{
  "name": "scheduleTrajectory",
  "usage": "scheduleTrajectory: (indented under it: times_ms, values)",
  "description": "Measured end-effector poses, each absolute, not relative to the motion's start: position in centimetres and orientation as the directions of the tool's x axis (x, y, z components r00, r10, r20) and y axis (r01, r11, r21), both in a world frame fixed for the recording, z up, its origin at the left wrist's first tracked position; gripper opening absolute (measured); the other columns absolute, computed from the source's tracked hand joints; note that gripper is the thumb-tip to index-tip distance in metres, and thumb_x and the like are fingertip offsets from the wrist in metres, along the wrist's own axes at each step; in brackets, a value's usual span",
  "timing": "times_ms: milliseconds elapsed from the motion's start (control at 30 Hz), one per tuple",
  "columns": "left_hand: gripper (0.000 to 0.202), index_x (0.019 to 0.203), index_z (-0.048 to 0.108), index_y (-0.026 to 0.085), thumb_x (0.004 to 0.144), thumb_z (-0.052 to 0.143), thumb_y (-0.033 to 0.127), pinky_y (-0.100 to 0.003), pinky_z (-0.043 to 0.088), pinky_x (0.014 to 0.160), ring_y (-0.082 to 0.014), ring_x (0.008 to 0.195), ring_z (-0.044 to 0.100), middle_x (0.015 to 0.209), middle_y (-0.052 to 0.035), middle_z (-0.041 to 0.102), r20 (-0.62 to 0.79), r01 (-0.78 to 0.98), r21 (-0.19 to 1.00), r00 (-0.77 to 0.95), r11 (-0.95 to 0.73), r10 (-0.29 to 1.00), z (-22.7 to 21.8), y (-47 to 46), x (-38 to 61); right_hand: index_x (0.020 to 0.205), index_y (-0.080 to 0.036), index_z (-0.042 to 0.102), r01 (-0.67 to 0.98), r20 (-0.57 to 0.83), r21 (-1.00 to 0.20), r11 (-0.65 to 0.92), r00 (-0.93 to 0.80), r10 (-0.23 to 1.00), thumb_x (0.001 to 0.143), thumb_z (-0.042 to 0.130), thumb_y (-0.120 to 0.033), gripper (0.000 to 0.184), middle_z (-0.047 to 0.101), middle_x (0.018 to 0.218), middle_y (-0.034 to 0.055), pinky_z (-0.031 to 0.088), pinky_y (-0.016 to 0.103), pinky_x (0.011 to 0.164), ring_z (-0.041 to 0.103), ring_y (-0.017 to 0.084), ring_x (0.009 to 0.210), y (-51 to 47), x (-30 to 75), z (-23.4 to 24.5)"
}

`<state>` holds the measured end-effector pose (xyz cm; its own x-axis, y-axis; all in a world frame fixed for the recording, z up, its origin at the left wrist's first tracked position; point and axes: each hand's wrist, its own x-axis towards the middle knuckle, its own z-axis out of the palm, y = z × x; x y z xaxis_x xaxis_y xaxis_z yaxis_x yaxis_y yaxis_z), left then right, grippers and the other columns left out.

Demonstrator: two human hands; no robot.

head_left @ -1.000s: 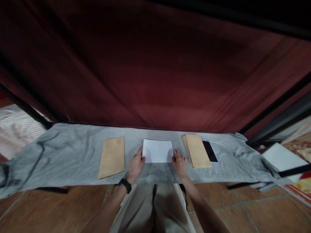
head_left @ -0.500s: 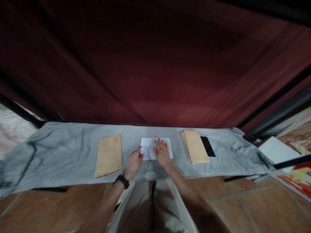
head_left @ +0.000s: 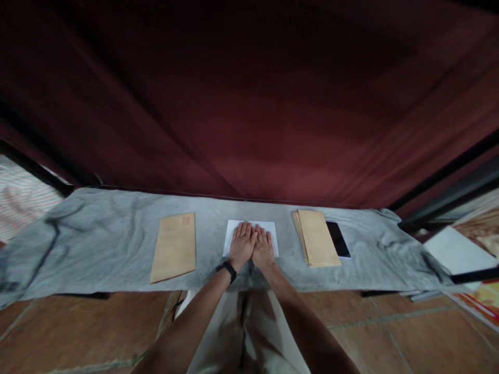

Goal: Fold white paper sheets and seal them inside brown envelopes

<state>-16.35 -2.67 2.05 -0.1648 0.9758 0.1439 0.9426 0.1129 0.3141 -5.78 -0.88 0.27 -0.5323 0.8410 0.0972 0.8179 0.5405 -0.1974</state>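
A white sheet of paper (head_left: pixel 231 232) lies on the grey cloth in front of me, its middle covered by my hands. My left hand (head_left: pixel 242 243) rests flat on it with fingers stretched out. Close beside it, my right hand (head_left: pixel 263 250) also presses flat on the paper, the two hands touching or nearly so. To the left lies a brown envelope (head_left: pixel 174 248) with a small reddish mark near its top right corner. On the right a fanned stack of brown envelopes (head_left: pixel 318 239) lies partly over a dark phone (head_left: pixel 338 240).
The grey cloth (head_left: pixel 117 236) covers a narrow table or bench. A dark red curtain (head_left: pixel 249 130) hangs behind it between black bars. At the right edge are a white board (head_left: pixel 460 250) and a colourful printed item (head_left: pixel 483 301). Below is a tiled floor (head_left: pixel 105 327).
My left hand has moved right from the paper's left edge to lie flat on the sheet beside my right hand. My right hand has shifted slightly; the view has tilted a little.
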Motion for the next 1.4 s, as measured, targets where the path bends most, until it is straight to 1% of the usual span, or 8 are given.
scheduleTrajectory:
  times_ms: [200, 500, 633, 767, 933, 1033, 1200, 1400]
  values:
    - [0.055, 0.154, 0.04, 0.016, 0.103, 0.026, 0.03, -0.045, 0.019, 0.126, -0.0225, 0.154, 0.026, 0.161, -0.0094, 0.041, 0.17, 0.957, 0.27, -0.153, 0.103, 0.973, 0.3, -3.0, -17.6, 0.156, -0.019, 0.038, 0.832, 0.152, -0.235, 0.502, -0.479, 0.865, 0.105, 0.029, -0.025, 0.052, 0.032, 0.164, 0.0078, 0.021, 0.047, 0.123, 0.032, 0.024, 0.151, -0.2, -5.6, -0.5]
    - [0.055, 0.154, 0.041, 0.015, 0.101, 0.032, 0.028, -0.049, 0.018, 0.126, -0.0277, 0.155, 0.019, 0.164, -0.0122, 0.032, 0.146, 0.945, 0.258, -0.246, 0.203, 0.958, 0.4, -3.0, -17.6, 0.154, -0.014, 0.041, 0.873, 0.264, -0.25, 0.418, -0.354, 0.897, 0.106, 0.031, -0.032, 0.053, 0.04, 0.159, 0.0158, 0.025, 0.051, 0.12, 0.037, 0.028, 0.148, 1.5, -3.2, -1.3]
    - [0.058, 0.154, 0.038, 0.009, 0.101, 0.033, 0.03, -0.046, 0.019, 0.126, -0.0274, 0.155, 0.02, 0.164, -0.0159, 0.031, 0.147, 0.938, 0.241, -0.29, 0.25, 0.946, 0.5, -3.3, -18.1, 0.154, -0.013, 0.041, 0.881, 0.279, -0.252, 0.4, -0.33, 0.902, 0.105, 0.03, -0.032, 0.053, 0.043, 0.157, 0.0156, 0.024, 0.053, 0.121, 0.039, 0.029, 0.146, 1.8, -2.1, -1.6]
    - [0.058, 0.155, 0.037, 0.01, 0.101, 0.034, 0.031, -0.047, 0.021, 0.125, -0.0284, 0.155, 0.02, 0.164, -0.0158, 0.032, 0.16, 0.939, 0.237, -0.289, 0.248, 0.944, 0.4, -3.4, -18.3, 0.152, -0.01, 0.045, 0.891, 0.281, -0.263, 0.369, -0.295, 0.913, 0.104, 0.033, -0.03, 0.053, 0.046, 0.155, 0.0178, 0.021, 0.054, 0.121, 0.041, 0.03, 0.145, 2.2, -3.5, -0.9]
    - [0.056, 0.154, 0.04, 0.014, 0.1, 0.035, 0.028, -0.05, 0.021, 0.125, -0.0301, 0.156, 0.018, 0.165, -0.0139, 0.029, 0.142, 0.94, 0.255, -0.266, 0.225, 0.953, 0.6, -3.5, -18.2, 0.15, -0.013, 0.048, 0.828, 0.2, -0.295, 0.477, -0.435, 0.878, 0.106, 0.031, -0.029, 0.05, 0.045, 0.157, 0.0127, 0.027, 0.047, 0.12, 0.04, 0.026, 0.146, 2.4, -7.3, 0.2]
    - [0.056, 0.154, 0.041, 0.014, 0.1, 0.034, 0.027, -0.05, 0.02, 0.125, -0.0303, 0.156, 0.017, 0.166, -0.0144, 0.028, 0.127, 0.938, 0.264, -0.265, 0.225, 0.956, 0.7, -3.7, -18.2, 0.151, -0.017, 0.047, 0.799, 0.195, -0.273, 0.535, -0.499, 0.844, 0.106, 0.03, -0.03, 0.049, 0.042, 0.159, 0.011, 0.025, 0.047, 0.121, 0.038, 0.024, 0.147, 2.0, -7.7, -0.1]
    - [0.056, 0.155, 0.039, 0.016, 0.101, 0.033, 0.032, -0.049, 0.022, 0.125, -0.0288, 0.156, 0.018, 0.166, -0.0128, 0.029, 0.142, 0.931, 0.278, -0.282, 0.235, 0.949, 0.5, -3.7, -18.2, 0.154, -0.017, 0.043, 0.823, 0.259, -0.215, 0.526, -0.472, 0.843, 0.106, 0.032, -0.034, 0.051, 0.037, 0.161, 0.0139, 0.022, 0.049, 0.121, 0.035, 0.027, 0.149, 2.0, -5.2, -1.3]
    - [0.063, 0.156, 0.034, 0.007, 0.101, 0.034, 0.039, -0.049, 0.02, 0.126, -0.0303, 0.155, 0.019, 0.165, -0.0182, 0.027, 0.155, 0.925, 0.261, -0.324, 0.277, 0.933, 0.1, -3.8, -18.1, 0.155, -0.011, 0.039, 0.861, 0.275, -0.168, 0.48, -0.426, 0.862, 0.106, 0.028, -0.036, 0.056, 0.039, 0.16, 0.0167, 0.022, 0.049, 0.122, 0.035, 0.029, 0.148, 2.2, -2.3, -1.8]
